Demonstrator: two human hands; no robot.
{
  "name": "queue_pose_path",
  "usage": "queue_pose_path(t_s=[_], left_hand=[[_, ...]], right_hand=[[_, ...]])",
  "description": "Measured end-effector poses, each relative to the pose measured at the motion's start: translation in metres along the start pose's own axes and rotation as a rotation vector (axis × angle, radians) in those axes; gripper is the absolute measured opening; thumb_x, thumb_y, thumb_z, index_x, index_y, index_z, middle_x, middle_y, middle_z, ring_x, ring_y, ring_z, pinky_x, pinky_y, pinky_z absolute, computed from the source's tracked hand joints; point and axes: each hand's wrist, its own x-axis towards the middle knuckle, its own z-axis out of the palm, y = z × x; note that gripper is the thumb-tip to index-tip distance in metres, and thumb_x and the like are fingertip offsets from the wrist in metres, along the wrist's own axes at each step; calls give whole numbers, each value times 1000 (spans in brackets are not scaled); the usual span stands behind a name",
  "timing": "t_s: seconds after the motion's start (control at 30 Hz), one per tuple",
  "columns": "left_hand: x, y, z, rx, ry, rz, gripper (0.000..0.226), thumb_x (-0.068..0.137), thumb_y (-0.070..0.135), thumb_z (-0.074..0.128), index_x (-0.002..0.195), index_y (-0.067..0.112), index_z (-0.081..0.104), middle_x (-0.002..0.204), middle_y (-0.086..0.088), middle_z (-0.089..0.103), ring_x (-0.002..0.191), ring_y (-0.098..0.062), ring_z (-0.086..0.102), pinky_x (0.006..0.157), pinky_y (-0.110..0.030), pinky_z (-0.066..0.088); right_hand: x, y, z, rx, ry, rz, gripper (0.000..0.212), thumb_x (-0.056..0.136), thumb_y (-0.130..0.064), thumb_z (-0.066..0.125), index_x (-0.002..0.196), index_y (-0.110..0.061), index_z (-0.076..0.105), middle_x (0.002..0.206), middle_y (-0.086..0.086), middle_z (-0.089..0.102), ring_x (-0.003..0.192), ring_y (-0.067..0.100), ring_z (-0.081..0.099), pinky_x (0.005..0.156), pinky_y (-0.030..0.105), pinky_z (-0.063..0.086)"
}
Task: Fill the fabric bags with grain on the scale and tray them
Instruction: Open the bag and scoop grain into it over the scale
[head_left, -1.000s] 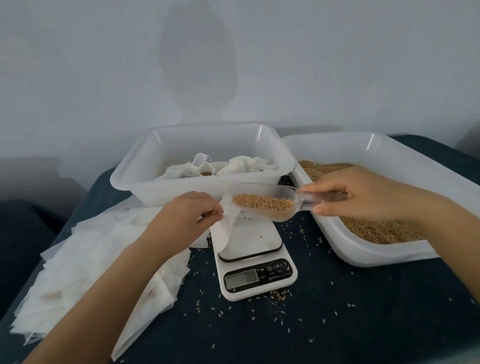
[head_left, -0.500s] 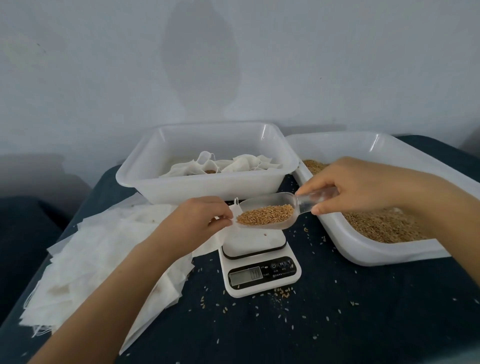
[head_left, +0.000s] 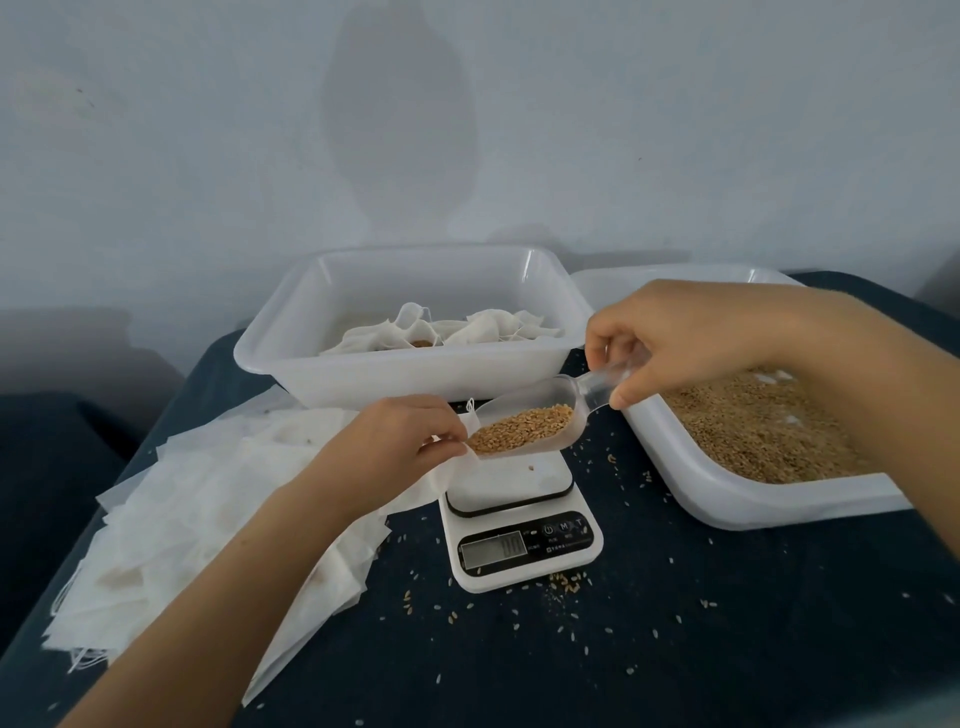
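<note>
Two hands work over the scale (head_left: 511, 499): your right hand (head_left: 675, 343) pinches the scoop (head_left: 540, 421) handle; left hand (head_left: 400, 447) fingers clamp the fabric bag (head_left: 457, 470), just under the scoop's grain (head_left: 524, 427).

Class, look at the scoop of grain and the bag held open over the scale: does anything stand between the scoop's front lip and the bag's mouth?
Nothing visible does. The scoop, in the right hand, tips its lip straight at the bag pinched by the left hand.

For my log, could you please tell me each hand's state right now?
Left hand: pinching fabric bag.
Right hand: holding scoop of grain.
</note>
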Motion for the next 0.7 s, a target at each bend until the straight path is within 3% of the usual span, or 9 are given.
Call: queue_pose_path(t_s=[0.2, 0.4, 0.57, 0.7], left_hand=[[1, 1, 1, 1, -18, -10, 8, 84, 20, 68, 87, 14, 72, 88, 5, 66, 75, -4, 55, 74, -16, 43], [2, 3, 1, -15, -5, 1, 7, 83, 21, 69, 84, 16, 72, 85, 6, 66, 75, -5, 55, 74, -26, 47], [3, 4, 0, -13, -8, 8, 8, 83, 22, 69, 85, 15, 72, 85, 6, 66, 76, -5, 56, 74, -27, 47], [3, 6, -1, -14, -2, 13, 8, 83, 21, 69, 85, 14, 73, 84, 6, 66, 76, -6, 56, 74, -26, 46]], right_hand=[[0, -8, -10, -48, -9, -15, 27, 77, -34, 78, 96, -33, 59, 89, -18, 62, 90, 5, 60, 79, 23, 47], [1, -13, -19, -102, -6, -28, 28, 75, -34, 79, 95, -35, 60, 87, -18, 63, 91, 6, 61, 73, 16, 43], [0, -16, -24, -129, -15, -31, 28, 75, -35, 79, 95, -35, 60, 87, -20, 61, 92, 8, 61, 79, 26, 47], [0, -18, -27, -150, -18, -38, 27, 76, -35, 78, 94, -35, 59, 89, -20, 60, 93, 7, 60, 76, 18, 44]])
